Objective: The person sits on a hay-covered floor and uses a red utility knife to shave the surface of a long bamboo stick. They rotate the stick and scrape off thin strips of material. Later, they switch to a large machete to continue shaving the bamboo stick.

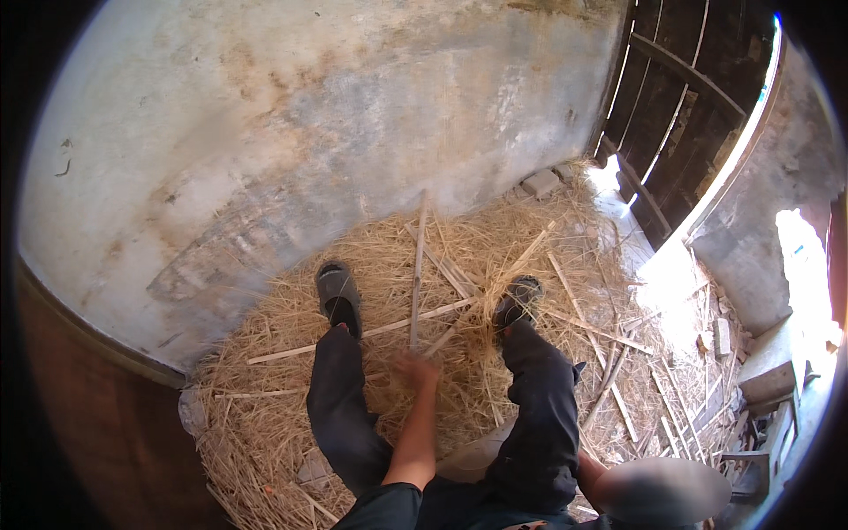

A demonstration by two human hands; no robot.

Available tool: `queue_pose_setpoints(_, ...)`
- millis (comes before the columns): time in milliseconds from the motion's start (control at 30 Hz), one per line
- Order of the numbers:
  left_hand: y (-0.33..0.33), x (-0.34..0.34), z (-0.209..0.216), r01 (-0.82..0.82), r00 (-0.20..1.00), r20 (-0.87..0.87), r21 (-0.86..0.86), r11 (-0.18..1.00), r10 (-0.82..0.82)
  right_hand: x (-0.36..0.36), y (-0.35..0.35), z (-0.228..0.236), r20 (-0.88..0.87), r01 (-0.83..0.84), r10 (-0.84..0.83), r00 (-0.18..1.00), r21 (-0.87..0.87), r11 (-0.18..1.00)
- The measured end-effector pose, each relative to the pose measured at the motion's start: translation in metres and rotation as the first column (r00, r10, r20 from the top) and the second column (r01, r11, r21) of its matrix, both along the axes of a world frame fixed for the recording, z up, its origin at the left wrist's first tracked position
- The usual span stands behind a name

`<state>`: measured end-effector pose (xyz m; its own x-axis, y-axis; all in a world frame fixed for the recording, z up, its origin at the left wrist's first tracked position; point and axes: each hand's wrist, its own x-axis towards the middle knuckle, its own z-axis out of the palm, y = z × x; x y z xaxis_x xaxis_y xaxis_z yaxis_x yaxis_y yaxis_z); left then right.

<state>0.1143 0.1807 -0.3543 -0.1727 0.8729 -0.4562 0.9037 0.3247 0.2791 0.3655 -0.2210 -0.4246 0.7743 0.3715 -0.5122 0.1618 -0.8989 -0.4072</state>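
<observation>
My left hand (415,367) reaches down between my legs over the straw (389,305); motion smears its fingers. Just ahead of it is the near end of a long thin wooden slat (418,265), which runs toward the wall. Whether the hand touches the slat or grips straw, I cannot make out. A second pale slat (380,328) crosses beneath the first. Beside my right leg shows a bit of my right arm (590,468); the fingers there are hidden. Dark shoes are on my feet, the left shoe (338,293) and the right shoe (519,298) set apart in the straw.
A stained plaster wall (353,115) rises ahead. At the right stands a dark plank door (676,106) with light through its gaps. Several loose slats (609,389) lie on the right. Broken blocks (541,183) sit by the wall. A blurred oval (658,492) covers the lower right.
</observation>
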Motion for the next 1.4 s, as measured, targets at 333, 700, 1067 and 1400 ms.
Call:
queue_pose_setpoints(333, 0.042, -0.009, -0.069, 0.569, 0.816, 0.15, -0.048, 0.821, -0.558, -0.001, 0.002, 0.003, -0.008, -0.004, 0.004, 1.0, 0.011, 1.0)
queue_pose_setpoints(700, 0.051, -0.031, -0.03, 0.547, 0.837, 0.196, -0.243, 0.801, -0.511, -0.001, 0.003, 0.0, -0.013, -0.004, 0.004, 1.0, 0.011, 1.0)
queue_pose_setpoints(1067, 0.031, -0.034, -0.075, 0.533, 0.842, -0.034, -0.098, 0.84, -0.538, -0.003, 0.022, 0.002, -0.023, -0.033, 0.034, 0.999, 0.045, 0.998)
queue_pose_setpoints(1400, 0.021, 0.001, 0.002, 0.372, 0.926, 0.093, -0.038, 0.928, -0.367, 0.0, -0.001, -0.003, -0.012, 0.044, -0.044, 0.999, 0.026, 0.999)
